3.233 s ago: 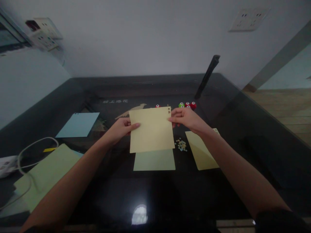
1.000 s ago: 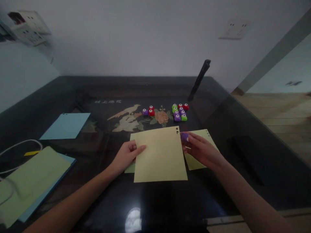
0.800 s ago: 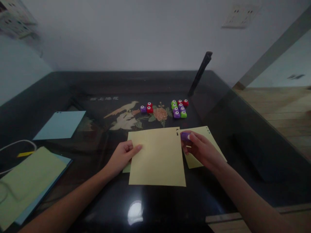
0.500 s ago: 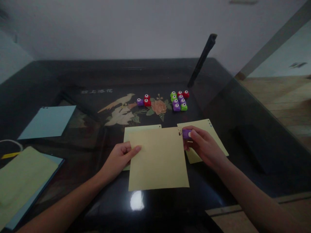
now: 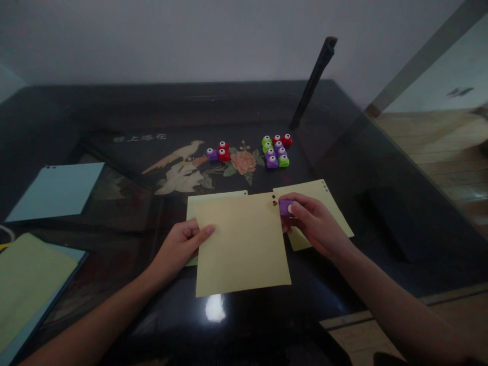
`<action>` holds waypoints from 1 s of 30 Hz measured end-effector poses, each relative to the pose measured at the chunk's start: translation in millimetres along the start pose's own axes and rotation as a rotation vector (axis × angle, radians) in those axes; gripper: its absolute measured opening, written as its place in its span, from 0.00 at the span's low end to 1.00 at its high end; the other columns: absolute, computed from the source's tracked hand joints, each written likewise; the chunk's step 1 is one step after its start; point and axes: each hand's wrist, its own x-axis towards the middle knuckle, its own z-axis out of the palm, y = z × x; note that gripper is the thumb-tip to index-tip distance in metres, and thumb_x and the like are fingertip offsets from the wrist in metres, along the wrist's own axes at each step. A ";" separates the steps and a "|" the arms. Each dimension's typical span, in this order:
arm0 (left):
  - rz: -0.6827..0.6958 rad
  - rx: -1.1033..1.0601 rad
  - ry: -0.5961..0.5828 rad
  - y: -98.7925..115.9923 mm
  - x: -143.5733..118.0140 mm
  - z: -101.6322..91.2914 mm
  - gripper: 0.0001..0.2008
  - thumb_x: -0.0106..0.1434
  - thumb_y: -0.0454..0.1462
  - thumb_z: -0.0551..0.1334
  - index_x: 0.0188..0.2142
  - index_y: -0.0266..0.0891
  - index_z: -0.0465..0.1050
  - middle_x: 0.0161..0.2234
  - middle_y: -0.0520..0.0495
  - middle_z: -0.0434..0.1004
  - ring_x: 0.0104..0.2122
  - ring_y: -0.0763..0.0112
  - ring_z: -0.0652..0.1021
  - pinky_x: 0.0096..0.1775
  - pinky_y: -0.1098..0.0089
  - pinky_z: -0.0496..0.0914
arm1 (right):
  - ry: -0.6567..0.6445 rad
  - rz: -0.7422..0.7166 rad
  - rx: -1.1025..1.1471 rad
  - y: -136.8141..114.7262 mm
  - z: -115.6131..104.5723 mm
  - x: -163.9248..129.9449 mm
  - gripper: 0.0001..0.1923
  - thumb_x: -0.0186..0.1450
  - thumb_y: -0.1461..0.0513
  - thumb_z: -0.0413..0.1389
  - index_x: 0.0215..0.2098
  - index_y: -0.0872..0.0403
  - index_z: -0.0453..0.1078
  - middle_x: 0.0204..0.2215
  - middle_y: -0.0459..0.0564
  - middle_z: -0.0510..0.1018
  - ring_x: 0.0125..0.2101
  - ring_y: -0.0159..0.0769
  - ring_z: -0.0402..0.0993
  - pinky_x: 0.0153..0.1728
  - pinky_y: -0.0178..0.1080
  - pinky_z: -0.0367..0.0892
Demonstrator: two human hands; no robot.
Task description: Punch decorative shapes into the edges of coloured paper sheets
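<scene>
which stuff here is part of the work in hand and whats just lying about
Part of it:
- yellow sheet, in the left hand
- purple punch, in the right hand
- probably the other punches

Seemingly lying about:
- black rod
- white cable

We recorded one dark, glossy table (image 5: 331,157), its top decorated with a bird (image 5: 175,156), a pink flower (image 5: 243,161) and pale characters (image 5: 140,138). On it we listed: one blue sheet (image 5: 57,190), left; one yellow-green sheet (image 5: 34,274) overlapping bluish sheets (image 5: 74,252), far left; one pale sheet (image 5: 191,207), centre, mostly hidden; one yellow sheet (image 5: 310,189), right, partly covered; three eye-topped pieces (image 5: 223,155), red and purple; a larger cluster (image 5: 275,150), including green; one black rod (image 5: 312,84), tilted, at the back.
</scene>
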 end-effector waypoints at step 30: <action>0.085 0.106 0.015 1.8 -0.3 2.8 0.21 0.55 0.47 0.63 0.17 0.40 0.57 0.14 0.56 0.62 0.14 0.78 0.63 0.17 0.76 0.55 | 0.006 -0.042 -0.209 2.1 -0.9 0.9 0.12 0.55 0.57 0.63 0.35 0.53 0.73 0.26 0.45 0.77 0.22 0.30 0.71 0.24 0.35 0.69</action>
